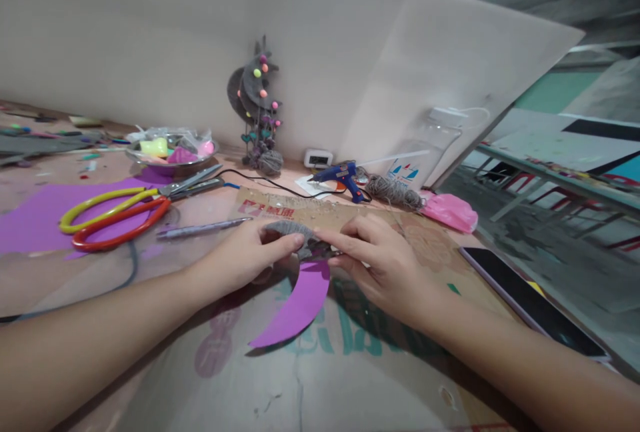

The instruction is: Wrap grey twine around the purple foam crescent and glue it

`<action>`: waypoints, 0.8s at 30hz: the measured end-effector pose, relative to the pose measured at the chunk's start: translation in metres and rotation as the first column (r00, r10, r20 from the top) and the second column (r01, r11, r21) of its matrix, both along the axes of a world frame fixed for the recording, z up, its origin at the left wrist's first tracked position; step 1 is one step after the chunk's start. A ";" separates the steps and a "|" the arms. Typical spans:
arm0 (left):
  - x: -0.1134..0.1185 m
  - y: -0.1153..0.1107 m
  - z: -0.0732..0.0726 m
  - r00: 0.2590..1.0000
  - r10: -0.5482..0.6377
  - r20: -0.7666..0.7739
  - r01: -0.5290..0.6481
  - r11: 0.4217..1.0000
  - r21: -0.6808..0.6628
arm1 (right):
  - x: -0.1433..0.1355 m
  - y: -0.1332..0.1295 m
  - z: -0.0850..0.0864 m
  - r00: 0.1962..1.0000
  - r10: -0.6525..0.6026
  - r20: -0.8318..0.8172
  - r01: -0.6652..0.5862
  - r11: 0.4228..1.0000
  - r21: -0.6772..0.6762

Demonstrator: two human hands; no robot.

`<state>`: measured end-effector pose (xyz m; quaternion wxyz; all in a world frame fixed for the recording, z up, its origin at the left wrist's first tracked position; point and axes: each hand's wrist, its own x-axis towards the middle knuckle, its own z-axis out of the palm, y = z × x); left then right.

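Note:
A purple crescent point(303, 302) of craft sheet hangs between my hands, its bare pointed end toward me. Grey yarn point(291, 227) is wound around its upper part. My left hand point(243, 253) grips the wrapped part, thumb on top. On the other side, the fingers of my right hand point(383, 262) pinch at the edge of the winding. What exactly lies between those fingertips is partly hidden; it looks like grey yarn. Cardboard point(250, 379) with printed marks lies beneath both hands.
Scissors point(123, 215) and a pen point(203, 229) lie left. Behind stand a metal dish point(175, 162), a grey crescent ornament point(255, 95), a small digital clock point(319, 159), a blue glue gun point(343, 174) and a bottle point(425, 145). Right are a yarn bundle point(395, 191), pink plastic point(450, 211) and a phone point(533, 302).

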<state>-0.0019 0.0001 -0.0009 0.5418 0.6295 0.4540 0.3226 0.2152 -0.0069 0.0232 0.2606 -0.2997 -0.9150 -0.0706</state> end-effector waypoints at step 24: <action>0.000 -0.001 0.002 0.996 -0.031 -0.086 0.041 0.991 0.125 | -0.002 -0.003 0.002 0.997 -0.047 0.054 0.049 0.998 -0.027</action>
